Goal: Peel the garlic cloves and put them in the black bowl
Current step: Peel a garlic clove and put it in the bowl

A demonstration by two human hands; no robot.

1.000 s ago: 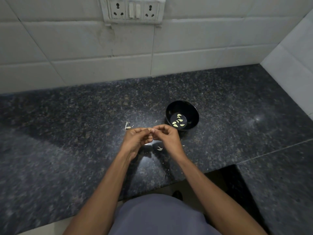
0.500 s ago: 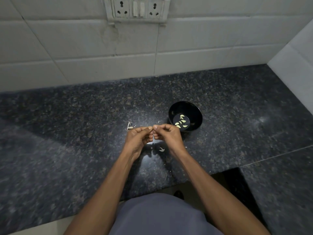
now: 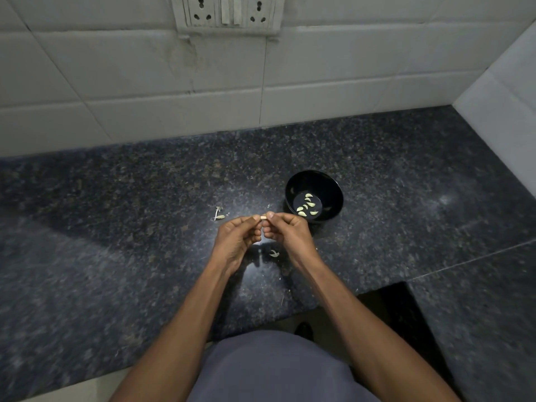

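Fingers [image 3: 256, 218] of both hands curled, pinching one garlic clove [image 3: 263, 217] betw. left hand [image 3: 236, 240] & right hand [image 3: 290, 235], frame centre. Black bowl [image 3: 330, 187] w/ peeled cloves [image 3: 307, 205] sat just upper right on counter [image 3: 116, 227]; skin scrap [image 3: 273, 253] below hands.

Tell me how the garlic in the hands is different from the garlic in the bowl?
The garlic clove is a single piece pinched between the left hand and right hand, up off the counter; the peeled cloves are several, lying loose in the black bowl. The held clove is mostly hidden by fingertips; the bowl's cloves show whole, as curved crescents. Both look pale and small.
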